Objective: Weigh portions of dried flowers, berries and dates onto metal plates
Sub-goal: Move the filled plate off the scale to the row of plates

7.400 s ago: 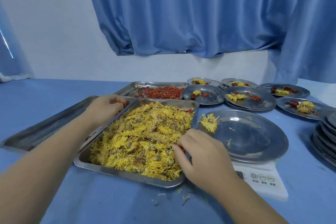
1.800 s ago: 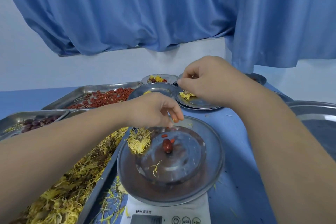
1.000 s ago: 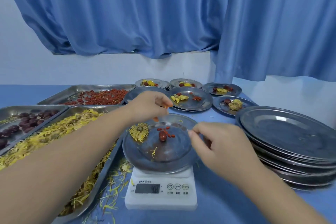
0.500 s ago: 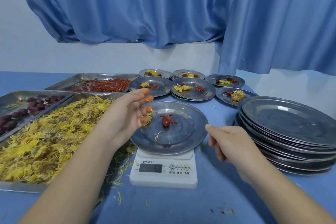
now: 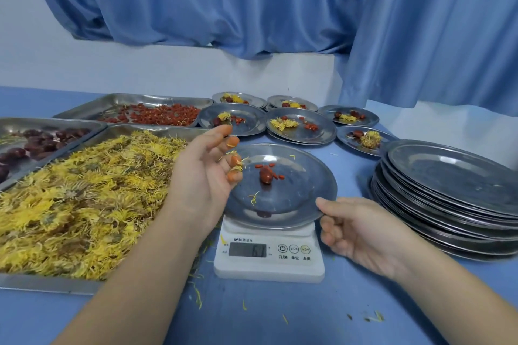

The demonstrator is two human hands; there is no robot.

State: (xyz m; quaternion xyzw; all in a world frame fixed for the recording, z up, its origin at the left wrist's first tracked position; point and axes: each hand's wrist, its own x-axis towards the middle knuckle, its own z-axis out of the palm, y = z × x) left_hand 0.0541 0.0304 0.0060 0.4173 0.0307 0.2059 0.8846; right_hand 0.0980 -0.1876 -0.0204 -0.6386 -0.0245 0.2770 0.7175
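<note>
Head view: plate sits on the scale. Left hand hovers at its 9 o'clock rim, fingers apart, loosely curved, yellow petal wisps on the tips. Right hand pinches the 4 o'clock rim, thumb on top, fingers curled beneath. Date and berries lie mid-plate, at 3 o'clock from the left fingertips, untouched.

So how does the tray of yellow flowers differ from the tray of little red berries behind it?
The rectangular metal tray of yellow dried flowers is heaped full, hiding its floor; the rectangular metal tray of red berries holds a thin scatter with bare metal showing. The flower tray lies in front, the berry tray behind it. Both are shiny with raised rims.
</note>
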